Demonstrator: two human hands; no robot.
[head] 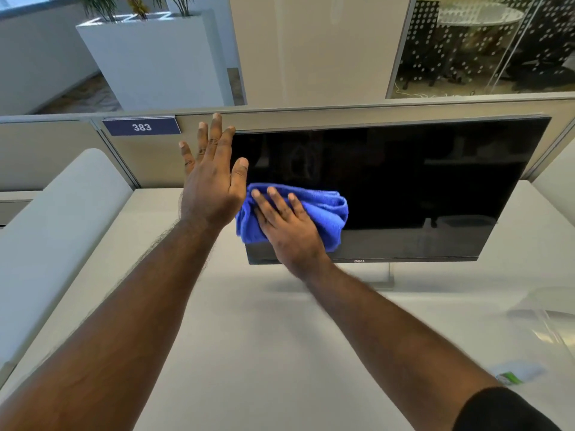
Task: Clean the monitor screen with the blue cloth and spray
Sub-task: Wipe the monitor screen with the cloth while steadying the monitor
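The wiping step is judged to be in hand. The monitor [404, 188] stands on the white desk [249, 337], against the partition [149, 157] marked 383, with its dark screen switched off. The blue cloth [323, 213] is bunched and held flat against the lower left part of the screen by the right hand [287, 231], whose fingers are straight and slightly spread over the fabric, pressing rather than gripping. The left hand [211, 181] is raised at the monitor's left edge with its fingers straight and apart and nothing held; the fingertips are near the upper left corner, but whether the frame is touched cannot be told. A clear plastic object [547, 325] at the right edge of the desk is blurred, and it cannot be confirmed as the spray. Most of the screen, to the right and above the cloth, is judged not yet covered. For the next move, the cloth should be drawn across the glass under light, even pressure, with the monitor steadied at its edge so that the stand is not tipped.
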